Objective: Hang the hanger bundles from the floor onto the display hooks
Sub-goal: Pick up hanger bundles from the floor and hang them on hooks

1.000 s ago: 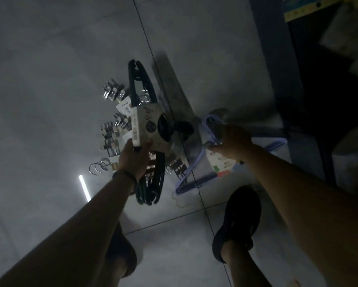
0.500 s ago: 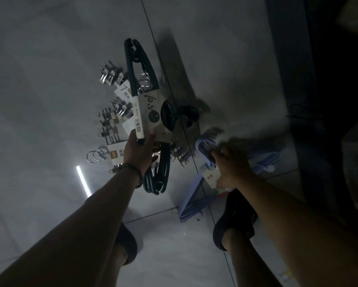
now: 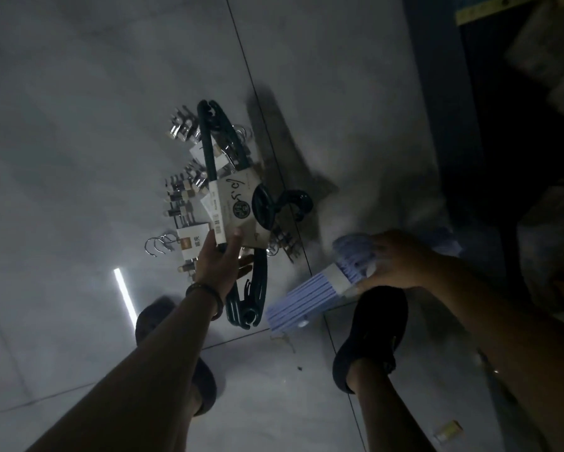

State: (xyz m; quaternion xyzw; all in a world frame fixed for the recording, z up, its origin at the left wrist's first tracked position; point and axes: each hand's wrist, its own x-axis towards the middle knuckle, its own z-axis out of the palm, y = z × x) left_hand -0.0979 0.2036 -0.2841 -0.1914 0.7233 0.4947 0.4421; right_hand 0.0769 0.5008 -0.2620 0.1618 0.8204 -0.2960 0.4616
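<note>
A dark green hanger bundle [image 3: 209,151] with a beige paper band is held above the grey tiled floor by my left hand [image 3: 220,265], which grips it at the band with the thumb on top. My right hand [image 3: 396,261] grips a pale blue hanger bundle [image 3: 306,296] near its white band, lifted over my right shoe. Bundles of metal clip hangers [image 3: 181,194] with chrome hooks and paper labels lie on the floor beneath the green bundle. No display hooks are in view.
My two dark shoes [image 3: 372,334] stand on the tiles at the bottom. A dark shelf base [image 3: 443,125] runs down the right side. A small yellow scrap [image 3: 448,438] lies at the lower right. A bright light strip reflects on the floor at the left.
My right hand has raised the blue bundle off the floor and turned it, so its stacked edges face up. My left hand still holds the green bundle, shifted slightly.
</note>
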